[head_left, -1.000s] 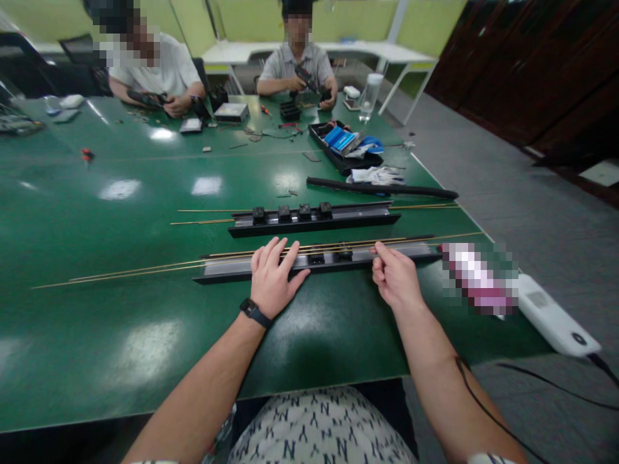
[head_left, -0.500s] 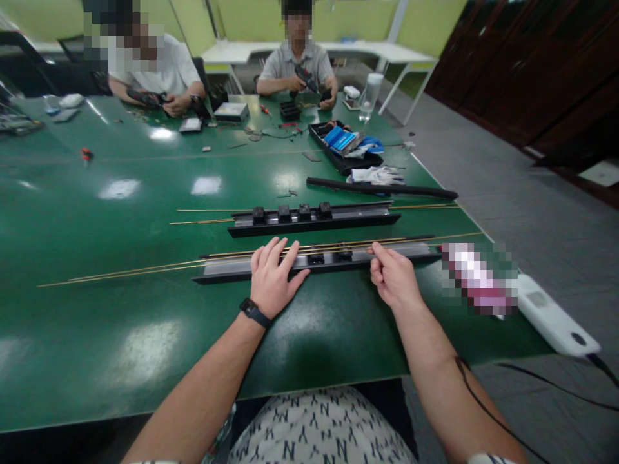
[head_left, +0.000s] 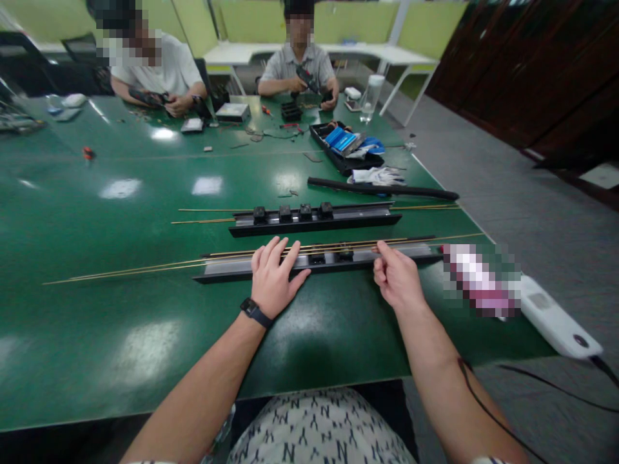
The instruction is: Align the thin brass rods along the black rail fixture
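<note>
A long black channel (head_left: 232,277) with a pale inner floor lies across the green table in front of me, with thin brass-coloured rods (head_left: 145,267) running along it and sticking out past its left end. My left hand (head_left: 273,274) lies over the channel and rods, its fingers stretched out and the thumb apart on the near edge. Right of it, small black blocks (head_left: 316,256) sit inside the channel, partly behind the rods. My right hand (head_left: 394,274) pinches a thin brass rod between thumb and forefinger above the channel's right part.
Behind lies a second channel (head_left: 314,225) with several black blocks and rods. Farther back are a black tube (head_left: 382,189), white gloves (head_left: 377,175) and a black tray (head_left: 333,156). A white power strip (head_left: 556,316) is at right. Two people hold power drills (head_left: 307,78) across the table.
My right hand has shifted slightly to the right, and the far left tip of a rod has moved right with it. My left hand stays in place on the channel.
</note>
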A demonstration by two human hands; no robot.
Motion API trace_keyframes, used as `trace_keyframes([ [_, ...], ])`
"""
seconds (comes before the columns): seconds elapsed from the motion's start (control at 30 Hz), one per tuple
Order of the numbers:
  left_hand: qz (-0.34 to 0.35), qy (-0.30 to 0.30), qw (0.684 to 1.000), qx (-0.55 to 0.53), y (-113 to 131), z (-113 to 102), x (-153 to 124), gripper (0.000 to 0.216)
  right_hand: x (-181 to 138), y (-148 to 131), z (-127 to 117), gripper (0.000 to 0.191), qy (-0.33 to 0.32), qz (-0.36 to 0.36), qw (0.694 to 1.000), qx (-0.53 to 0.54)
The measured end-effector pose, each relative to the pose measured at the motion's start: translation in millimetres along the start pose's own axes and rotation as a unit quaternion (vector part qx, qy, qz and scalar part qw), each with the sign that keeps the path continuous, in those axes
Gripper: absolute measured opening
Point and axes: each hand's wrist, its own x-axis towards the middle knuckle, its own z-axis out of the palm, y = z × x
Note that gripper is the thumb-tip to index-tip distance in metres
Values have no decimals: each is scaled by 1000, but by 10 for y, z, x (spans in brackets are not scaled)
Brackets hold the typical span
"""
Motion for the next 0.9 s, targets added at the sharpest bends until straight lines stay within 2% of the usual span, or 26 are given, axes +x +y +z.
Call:
trace_keyframes([
  [0.3, -12, 1, 1000, 12, 21, -21, 6, 59, -35, 5, 37, 40, -33, 5, 999, -15],
  [0.6, -10, -2, 1000, 8, 26, -16, 2, 58, 16, 11, -17, 35, -2, -15, 1000, 2],
  [0.9, -9, 1, 1000, 8, 22, -16, 3, 58, 1, 22, 11, 41, -28, 1, 1000, -11],
])
